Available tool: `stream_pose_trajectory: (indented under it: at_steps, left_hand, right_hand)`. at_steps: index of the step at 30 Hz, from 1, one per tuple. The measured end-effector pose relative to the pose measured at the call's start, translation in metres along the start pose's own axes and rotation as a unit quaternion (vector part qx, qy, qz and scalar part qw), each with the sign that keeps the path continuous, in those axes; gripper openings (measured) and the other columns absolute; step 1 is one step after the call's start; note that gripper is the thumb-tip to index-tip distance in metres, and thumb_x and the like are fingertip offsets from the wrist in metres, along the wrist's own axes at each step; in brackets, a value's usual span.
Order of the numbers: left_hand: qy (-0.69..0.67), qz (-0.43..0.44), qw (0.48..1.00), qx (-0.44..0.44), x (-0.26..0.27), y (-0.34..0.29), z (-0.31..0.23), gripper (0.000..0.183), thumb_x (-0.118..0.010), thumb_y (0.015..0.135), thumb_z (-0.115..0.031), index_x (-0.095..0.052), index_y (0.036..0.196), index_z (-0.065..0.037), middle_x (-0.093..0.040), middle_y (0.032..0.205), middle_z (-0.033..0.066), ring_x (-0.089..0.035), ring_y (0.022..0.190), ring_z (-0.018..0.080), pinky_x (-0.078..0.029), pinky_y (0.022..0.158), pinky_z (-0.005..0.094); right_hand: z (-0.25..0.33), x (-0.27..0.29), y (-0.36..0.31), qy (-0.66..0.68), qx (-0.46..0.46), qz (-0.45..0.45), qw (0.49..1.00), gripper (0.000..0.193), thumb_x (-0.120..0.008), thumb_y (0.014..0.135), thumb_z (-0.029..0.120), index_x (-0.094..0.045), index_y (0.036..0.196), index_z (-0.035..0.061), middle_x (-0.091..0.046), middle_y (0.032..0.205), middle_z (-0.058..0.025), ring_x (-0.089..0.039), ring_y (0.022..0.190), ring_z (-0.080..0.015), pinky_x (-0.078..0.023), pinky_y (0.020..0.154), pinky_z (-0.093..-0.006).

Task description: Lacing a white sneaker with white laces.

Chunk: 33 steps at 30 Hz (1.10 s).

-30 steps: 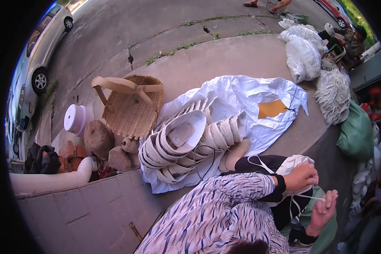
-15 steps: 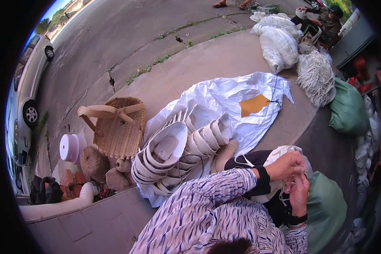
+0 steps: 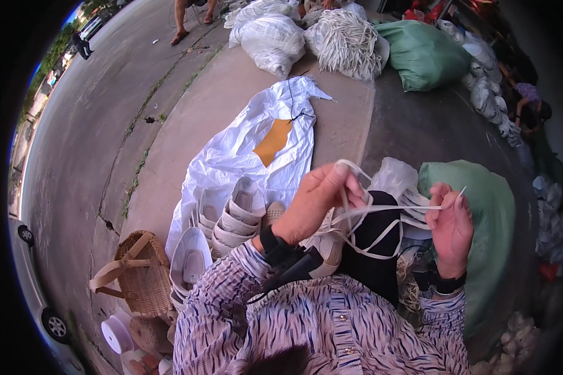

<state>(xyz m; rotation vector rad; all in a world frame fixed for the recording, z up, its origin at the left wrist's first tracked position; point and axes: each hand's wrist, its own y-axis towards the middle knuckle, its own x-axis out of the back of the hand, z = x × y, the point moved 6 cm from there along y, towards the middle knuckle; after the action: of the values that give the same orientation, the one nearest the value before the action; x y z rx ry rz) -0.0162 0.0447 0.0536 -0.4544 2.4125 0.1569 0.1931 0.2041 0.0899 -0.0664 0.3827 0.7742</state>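
A cream shoelace [image 3: 397, 207] is stretched between my two hands, with loops hanging below it. My left hand [image 3: 328, 194] pinches it between thumb and fingers, a loop standing up by the thumb. My right hand [image 3: 450, 228] grips the other end, and a thin pale tip pokes up past its fingers. Under my left hand is a beige shoe [image 3: 328, 250], partly hidden by that hand and a loop; I cannot tell whether the lace passes through it. Several pale canvas shoes [image 3: 238, 215] stand nested in rows at my left.
A white sack [image 3: 231, 156] lies flat ahead with an orange-brown sheet [image 3: 273, 142] on it. Green bags [image 3: 481, 194] sit at my right and beyond. A wicker basket [image 3: 144, 275] and a white spool [image 3: 117, 332] are at left. Another person crouches at far right.
My hands, close together before, have spread apart, drawing the lace out between them. The view has swung to the right, so basket and shoes appear lower and farther left.
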Motion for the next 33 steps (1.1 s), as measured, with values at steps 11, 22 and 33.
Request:
stream_pose_trajectory:
  at_steps: [11, 22, 33]
  left_hand:
    - [0.207, -0.262, 0.942, -0.041, 0.151, -0.055, -0.089, 0.03, -0.049, 0.102, -0.031, -0.063, 0.111, -0.005, -0.046, 0.063, -0.0071, -0.03, 0.051, 0.0009, -0.027, 0.046, 0.0199]
    - [0.756, 0.083, 0.632, -0.146, -0.001, -0.044, 0.01, 0.023, -0.076, 0.071, -0.017, -0.067, 0.092, -0.017, -0.061, 0.077, 0.0001, -0.06, 0.076, 0.0237, -0.049, 0.064, 0.0366]
    - [0.515, 0.118, 0.847, 0.066, 0.056, -0.017, 0.025, 0.022, -0.079, 0.078, -0.02, -0.066, 0.084, -0.003, -0.061, 0.071, 0.0049, -0.059, 0.066, 0.0187, -0.045, 0.061, 0.0312]
  right_hand:
    - [-0.012, 0.276, -0.056, 0.168, -0.058, -0.313, 0.933, 0.022, -0.05, 0.101, 0.021, -0.062, 0.099, 0.0032, -0.068, 0.1, -0.0136, -0.033, 0.045, -0.005, -0.028, 0.041, -0.0211]
    - [-0.082, -0.079, -0.001, -0.578, 0.072, 0.235, 0.778, 0.015, -0.052, 0.097, 0.015, -0.06, 0.094, 0.0027, -0.059, 0.063, -0.0113, -0.061, 0.048, -0.0199, -0.048, 0.049, -0.0311]
    - [-0.103, 0.008, 0.011, -0.057, -0.248, 0.05, 0.966, 0.008, -0.064, 0.091, 0.016, -0.063, 0.091, 0.0078, -0.046, 0.067, 0.0082, -0.035, 0.05, 0.0004, -0.024, 0.041, -0.0167]
